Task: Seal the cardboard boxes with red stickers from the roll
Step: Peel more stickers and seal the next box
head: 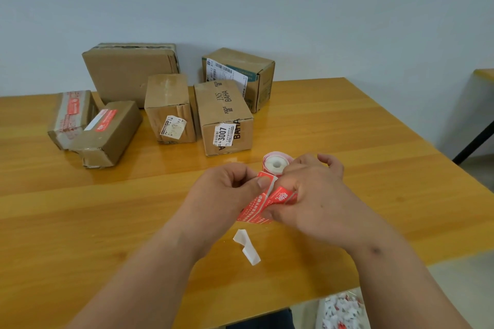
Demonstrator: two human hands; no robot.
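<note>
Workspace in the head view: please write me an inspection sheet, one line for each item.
Surface: glossy wooden table, standing against a pale wall.
Job's things: sticker roll lies on the table; red sticker strip is held in both hands; six cardboard boxes at the back, two left ones already with red stickers.
Clutter: white backing scrap lies near the front edge.
Grippers: left hand and right hand both pinch the strip.
Cables: nothing seen.
Surroundings: second table at right; bag of scraps below.
</note>
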